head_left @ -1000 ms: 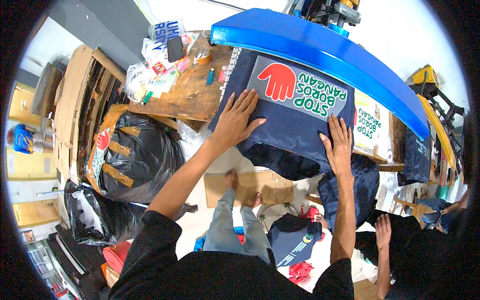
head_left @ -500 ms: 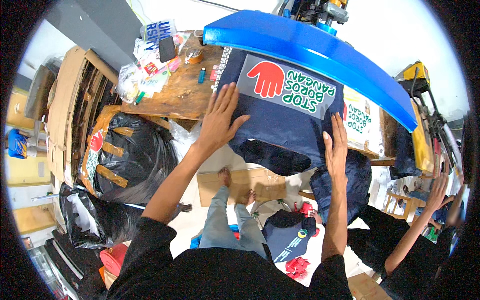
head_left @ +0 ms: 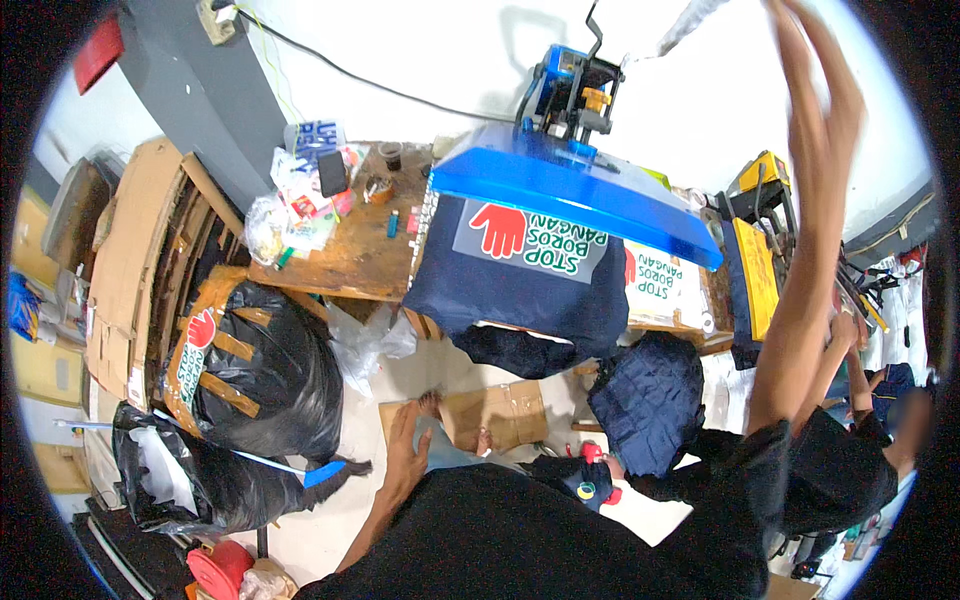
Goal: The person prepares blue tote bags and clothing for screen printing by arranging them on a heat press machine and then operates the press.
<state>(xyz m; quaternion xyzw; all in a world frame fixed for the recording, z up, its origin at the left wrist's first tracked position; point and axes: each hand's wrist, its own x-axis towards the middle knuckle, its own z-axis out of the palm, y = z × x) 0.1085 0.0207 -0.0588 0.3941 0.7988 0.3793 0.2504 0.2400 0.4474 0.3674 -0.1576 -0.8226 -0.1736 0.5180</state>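
The left hand (head_left: 405, 450) is near, low over the pale floor (head_left: 325, 515), fingers loose, with nothing seen in it. The right hand (head_left: 832, 92) is up high on the right, blurry and cut off by the top edge, so I cannot tell if it holds something. On the floor are one flat brown box (head_left: 512, 412) and, at left, two black bags (head_left: 265, 375). One dark blue shirt (head_left: 515, 300) lies in the middle, well apart from both hands, partly under one blue press (head_left: 570, 195). One see-through sheet with a red hand picture lies on it. The brown wood table (head_left: 345, 245) has one phone (head_left: 332, 174) and one tape roll (head_left: 379, 190). One yellow press (head_left: 755, 280) stands right. Far back is a white wall (head_left: 400, 60).
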